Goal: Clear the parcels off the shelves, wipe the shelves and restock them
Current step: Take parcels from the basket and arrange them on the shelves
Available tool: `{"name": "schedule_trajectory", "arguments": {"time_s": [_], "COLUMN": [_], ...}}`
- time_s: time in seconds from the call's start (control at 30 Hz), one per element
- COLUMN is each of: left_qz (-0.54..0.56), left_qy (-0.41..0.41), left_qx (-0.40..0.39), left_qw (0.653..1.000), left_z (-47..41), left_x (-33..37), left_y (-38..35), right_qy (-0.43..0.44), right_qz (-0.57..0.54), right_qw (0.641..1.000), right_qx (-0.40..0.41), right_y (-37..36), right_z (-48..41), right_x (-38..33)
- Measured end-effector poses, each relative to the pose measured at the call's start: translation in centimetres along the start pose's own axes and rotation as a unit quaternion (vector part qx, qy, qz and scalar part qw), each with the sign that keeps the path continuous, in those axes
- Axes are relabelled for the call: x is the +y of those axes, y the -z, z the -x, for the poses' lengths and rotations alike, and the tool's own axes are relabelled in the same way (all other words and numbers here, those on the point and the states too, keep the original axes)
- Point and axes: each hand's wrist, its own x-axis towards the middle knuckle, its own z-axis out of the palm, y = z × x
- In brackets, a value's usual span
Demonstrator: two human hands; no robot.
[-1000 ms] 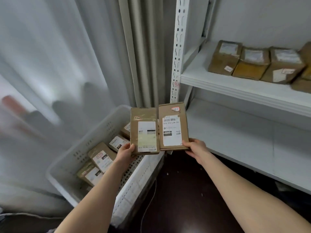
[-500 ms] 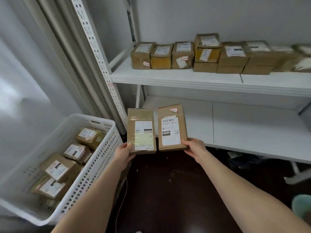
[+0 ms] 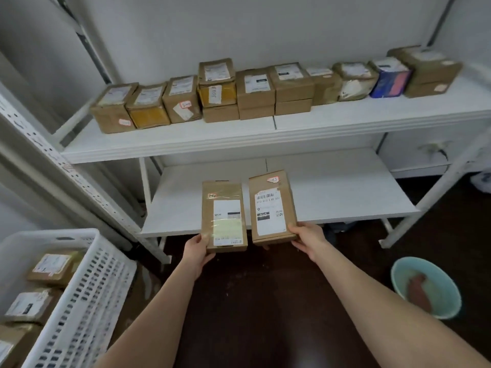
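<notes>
We look down on a white shelving unit that fills the upper half of the frame. Its upper shelf (image 3: pixel 265 134) carries a row of brown parcels (image 3: pixel 255 88) running left to right, some stacked two high, with one blue package (image 3: pixel 389 78) near the right end. The lower shelf (image 3: pixel 332 187) is a white board at the centre of the frame. At the lower left stands a white perforated basket (image 3: pixel 79 301) holding more labelled parcels (image 3: pixel 50 266). At the lower right, on the dark floor, sits a pale green basin (image 3: pixel 449 285) with a reddish cloth (image 3: pixel 417 290) in it.

Two bare forearms reach up from the bottom edge. The left hand (image 3: pixel 198 248) grasps the near end of the left parcel (image 3: pixel 224 216), and the right hand (image 3: pixel 308 240) grasps the near right corner of the right parcel (image 3: pixel 272 205). Both parcels are flat, label up, side by side and just apart.

Their long axes run up the frame, away from the hands and towards the lower shelf, and their far ends overlap its front edge in the picture. We cannot tell whether they touch the board. The right parcel sits slightly higher in the frame, so we judge the right hand nearer the shelf. Restocking seems under way, and the next move likely calls for a forward push along that long axis.
</notes>
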Motion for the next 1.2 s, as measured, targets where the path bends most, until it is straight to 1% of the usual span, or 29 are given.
{"name": "schedule_trajectory", "arguments": {"time_s": [0.27, 0.4, 0.63, 0.83, 1.0, 1.2], "left_qz": [-0.056, -0.073, -0.073, -0.051, -0.034, -0.042], "left_qy": [0.017, 0.017, 0.008, 0.029, 0.039, 0.048], "left_qx": [-0.059, -0.07, -0.036, -0.013, -0.001, -0.005], "left_qw": [0.997, 0.995, 0.997, 0.998, 0.999, 0.998], "left_z": [-2.9, -3.2, -3.3, -2.6, -4.0, -9.2], "left_x": [-0.1, -0.4, -2.1, -4.4, -5.2, -6.6], "left_y": [-11.6, -17.5, -28.9, -39.4, -46.0, -52.5], "right_qy": [-0.013, -0.013, -0.022, -0.037, -0.05, -0.047], "right_qz": [-0.044, -0.054, -0.046, -0.034, -0.013, 0.016], "right_qw": [0.995, 0.994, 0.996, 0.996, 0.994, 0.992], "right_qx": [0.083, 0.094, 0.08, 0.079, 0.101, 0.119], "right_y": [9.0, 13.9, 24.1, 33.4, 37.4, 39.9], "right_z": [-3.5, -5.5, -10.7, -16.7, -22.5, -30.8], "right_x": [-2.3, -3.9, -7.2, -9.5, -10.8, -11.3]}}
